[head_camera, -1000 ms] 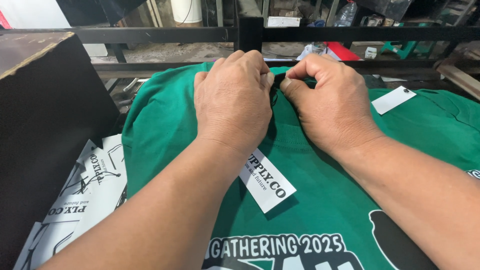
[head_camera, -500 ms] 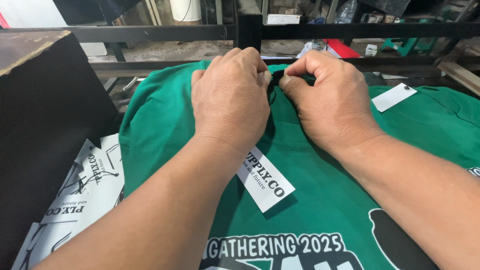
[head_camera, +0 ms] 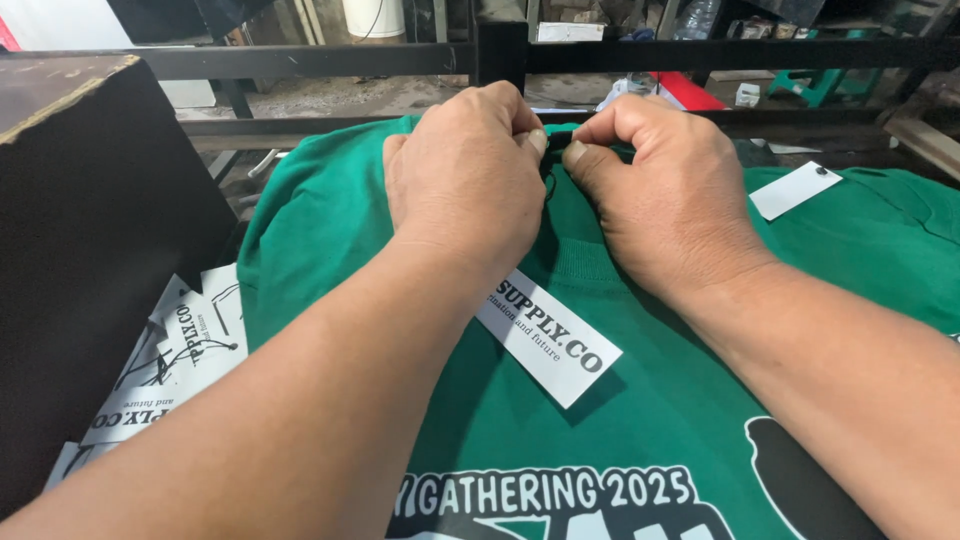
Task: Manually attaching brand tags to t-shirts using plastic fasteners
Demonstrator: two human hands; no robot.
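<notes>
A green T-shirt (head_camera: pixel 330 220) with a white and black print lies flat in front of me. Both my hands rest on its collar at the far edge. My left hand (head_camera: pixel 465 180) and my right hand (head_camera: pixel 660 190) pinch the collar fabric between thumbs and fingertips, knuckles almost touching. A thin black string shows between the fingertips. A white rectangular hang tag (head_camera: pixel 550 340) with black print lies on the shirt just below my left wrist.
A second green shirt (head_camera: pixel 880 230) with a white tag (head_camera: pixel 795 190) lies to the right. Several white printed tags (head_camera: pixel 170 360) are piled at the left beside a dark box (head_camera: pixel 90 220). A black metal rail (head_camera: pixel 500 55) runs across behind the shirts.
My hands have stayed on the collar, with only small finger shifts. The tag under my left wrist has barely moved.
</notes>
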